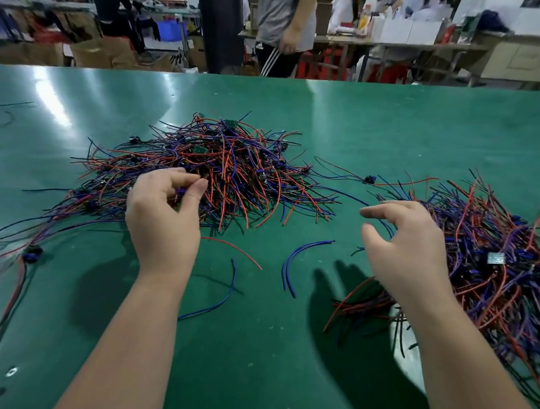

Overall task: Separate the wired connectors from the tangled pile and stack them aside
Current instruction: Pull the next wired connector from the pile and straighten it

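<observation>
The tangled pile (232,167) of red, blue and black wired connectors lies in the middle of the green table (279,355), with small green circuit boards showing among the leads. At its near edge the left hand (164,213) reaches in, thumb and fingertips drawn together and pinching a purple-blue wire (181,191) that belongs to the heap. To the right, well apart from the pile, a second heap of connectors (505,269) spreads toward the table edge, with a small silvery board (496,258) lying on top. The right hand (414,249) hovers at that heap's left border, its fingers apart and loosely curved, holding nothing. Between the two hands loose pieces lie on the table: a pair of blue wires (303,257), a thin red wire (237,249) and a longer curved blue wire (218,302). A single connector (369,179) sits between the heaps, farther back. Beyond the table a person in a grey shirt (286,6) stands
</observation>
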